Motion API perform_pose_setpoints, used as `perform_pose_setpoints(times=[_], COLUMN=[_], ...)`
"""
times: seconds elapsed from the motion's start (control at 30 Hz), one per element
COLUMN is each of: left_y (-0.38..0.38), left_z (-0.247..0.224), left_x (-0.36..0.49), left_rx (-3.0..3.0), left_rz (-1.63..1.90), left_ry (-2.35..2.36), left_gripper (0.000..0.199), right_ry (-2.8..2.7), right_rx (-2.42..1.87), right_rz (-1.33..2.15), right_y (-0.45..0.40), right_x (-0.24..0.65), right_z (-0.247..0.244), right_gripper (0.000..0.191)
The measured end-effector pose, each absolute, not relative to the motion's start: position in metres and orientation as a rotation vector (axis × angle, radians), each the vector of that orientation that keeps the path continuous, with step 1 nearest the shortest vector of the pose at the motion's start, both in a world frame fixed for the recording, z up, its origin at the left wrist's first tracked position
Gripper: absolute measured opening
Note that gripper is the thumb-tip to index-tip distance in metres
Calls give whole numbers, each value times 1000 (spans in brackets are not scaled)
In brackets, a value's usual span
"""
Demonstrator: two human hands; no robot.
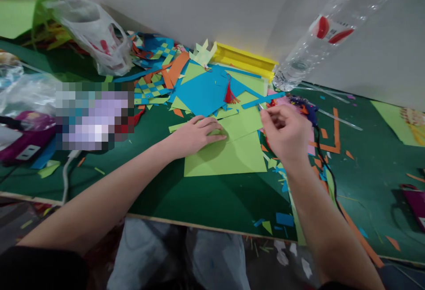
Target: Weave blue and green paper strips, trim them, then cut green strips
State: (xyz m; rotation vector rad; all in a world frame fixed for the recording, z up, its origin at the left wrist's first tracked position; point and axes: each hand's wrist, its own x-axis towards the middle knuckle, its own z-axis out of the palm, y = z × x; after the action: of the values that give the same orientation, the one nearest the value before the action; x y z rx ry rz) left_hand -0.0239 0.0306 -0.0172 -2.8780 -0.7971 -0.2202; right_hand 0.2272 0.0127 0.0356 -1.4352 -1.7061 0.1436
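Observation:
My left hand (203, 134) lies flat with outstretched fingers on light green paper (229, 159). A straight line or edge runs across this paper between my hands. Above its right side, my right hand (285, 126) is closed in a pinch. A small, thin, greyish tip shows at its thumb and forefinger; the rest is hidden in the hand. Just behind that hand's fingertips lies a blue paper strip (262, 100). Beyond the green paper are a blue paper sheet (199, 88) and a red tassel (229, 90).
At the back stand a yellow tray (244, 57) and a clear plastic bottle (308, 55). Woven paper pieces (151, 90) and a white plastic bag (106, 37) are at left. A black cable (328, 170) and orange strips (337, 130) lie at right, on the green table (212, 201).

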Motion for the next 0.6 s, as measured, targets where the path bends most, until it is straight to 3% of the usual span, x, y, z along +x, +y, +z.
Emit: perform_pose_setpoints(times=[0.2, 0.43, 0.6], left_y=[29, 27, 31], left_z=[-15, -13, -11], left_x=[-22, -23, -27], left_rx=[-2879, -2831, -2792], left_rz=[-205, -230, -272], left_ry=[-804, -778, -787], left_gripper=[51, 56, 43], right_ry=[-1682, -1788, -1991], right_rx=[-1662, -1879, -1925], right_rz=[54, -160, -184], right_y=[0, 11, 18], right_x=[261, 296, 309], right_z=[41, 7, -10], right_gripper=[23, 25, 36])
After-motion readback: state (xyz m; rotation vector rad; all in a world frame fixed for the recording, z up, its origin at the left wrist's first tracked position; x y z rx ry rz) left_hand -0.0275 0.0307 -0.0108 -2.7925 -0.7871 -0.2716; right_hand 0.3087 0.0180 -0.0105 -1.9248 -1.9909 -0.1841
